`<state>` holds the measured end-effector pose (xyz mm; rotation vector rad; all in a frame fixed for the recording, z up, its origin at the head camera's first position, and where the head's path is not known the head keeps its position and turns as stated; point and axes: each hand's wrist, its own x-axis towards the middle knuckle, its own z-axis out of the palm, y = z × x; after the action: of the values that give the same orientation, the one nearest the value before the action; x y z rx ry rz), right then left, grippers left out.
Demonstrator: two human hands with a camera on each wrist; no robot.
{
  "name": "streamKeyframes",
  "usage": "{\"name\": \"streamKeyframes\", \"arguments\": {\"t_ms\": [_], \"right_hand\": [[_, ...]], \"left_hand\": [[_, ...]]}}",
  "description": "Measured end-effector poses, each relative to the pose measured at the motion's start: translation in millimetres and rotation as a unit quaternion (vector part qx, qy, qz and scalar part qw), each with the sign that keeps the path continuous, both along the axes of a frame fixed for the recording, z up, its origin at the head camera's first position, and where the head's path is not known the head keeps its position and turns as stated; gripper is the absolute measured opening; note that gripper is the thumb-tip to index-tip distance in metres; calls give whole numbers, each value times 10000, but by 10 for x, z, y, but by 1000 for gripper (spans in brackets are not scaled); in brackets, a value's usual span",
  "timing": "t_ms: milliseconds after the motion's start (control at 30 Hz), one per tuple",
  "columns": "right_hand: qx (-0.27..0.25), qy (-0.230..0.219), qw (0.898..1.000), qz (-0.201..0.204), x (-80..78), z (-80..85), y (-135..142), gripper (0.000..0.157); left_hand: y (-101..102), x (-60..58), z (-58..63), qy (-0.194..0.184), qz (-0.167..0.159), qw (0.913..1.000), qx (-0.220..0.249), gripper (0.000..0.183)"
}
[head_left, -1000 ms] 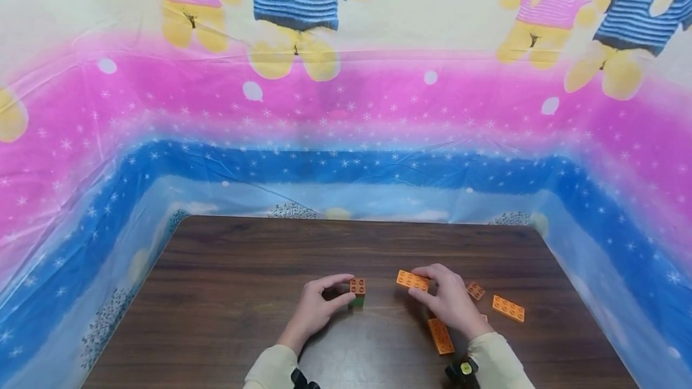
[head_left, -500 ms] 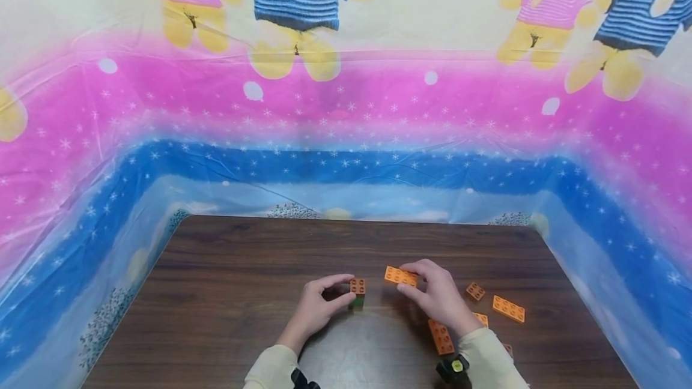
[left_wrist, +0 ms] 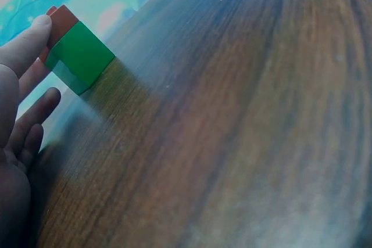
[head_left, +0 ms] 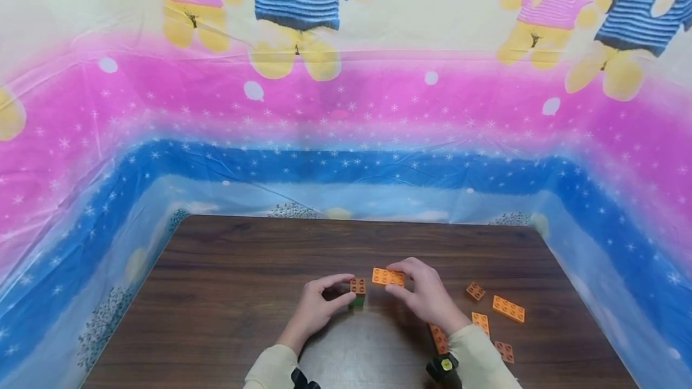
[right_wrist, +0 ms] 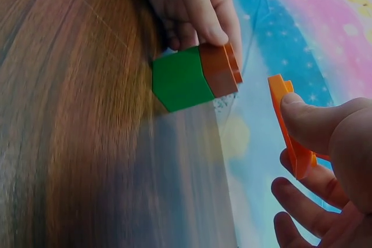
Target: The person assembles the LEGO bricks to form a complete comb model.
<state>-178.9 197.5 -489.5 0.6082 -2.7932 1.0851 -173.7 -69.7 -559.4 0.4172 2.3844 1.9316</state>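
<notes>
Near the middle of the table stands a small stack of a brown brick (head_left: 358,284) on a green brick (right_wrist: 181,79). My left hand (head_left: 321,304) pinches the stack's brown top part between thumb and fingers from the left. To the right of the stack, an orange eight-stud brick (head_left: 387,277) hangs in the air, thin and flat. My right hand (head_left: 427,294) pinches that orange brick by its right end, thumb on the near side. A narrow gap separates the orange brick from the stack. In the right wrist view the stack's base rests on the table.
Loose on the right lie a small brown brick (head_left: 476,291), an orange long brick (head_left: 508,309), another orange brick (head_left: 480,322) and a second small brown one (head_left: 504,352). A darker orange brick (head_left: 438,337) is partly under the right forearm. The wooden table (head_left: 243,257) meets a printed cloth behind.
My right hand has carried the orange brick leftward, closer to the stack. Bricks formerly behind the right arm now show. The left hand and the stack have stayed put.
</notes>
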Motion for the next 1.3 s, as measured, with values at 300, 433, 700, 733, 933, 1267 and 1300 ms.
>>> {"name": "streamKeyframes", "arguments": {"t_ms": [300, 433, 700, 733, 933, 1267, 1300], "right_hand": [[-15, 155, 9995, 287, -7, -12, -161, 32], [68, 166, 9990, 406, -11, -36, -218, 30], [26, 189, 9981, 590, -36, -71, -287, 29], [33, 190, 9980, 596, -40, -74, -293, 29], [96, 144, 9980, 608, -49, -103, -316, 31], [187, 189, 9975, 649, -56, -119, -335, 31], [174, 204, 9975, 660, -57, -119, -337, 31]], "left_hand": [[-1, -2, -10, 9, -6, 9999, 122, 38], [3, -5, -14, 6, 4, 9999, 150, 38], [-2, -23, -14, 123, -16, 9999, 76, 35], [-4, -24, -15, 135, -30, 9999, 78, 35], [-10, -34, -31, 137, -47, 9999, 59, 35], [-20, -31, -37, 133, -45, 9999, 41, 36], [-20, -30, -34, 141, -49, 9999, 37, 36]]}}
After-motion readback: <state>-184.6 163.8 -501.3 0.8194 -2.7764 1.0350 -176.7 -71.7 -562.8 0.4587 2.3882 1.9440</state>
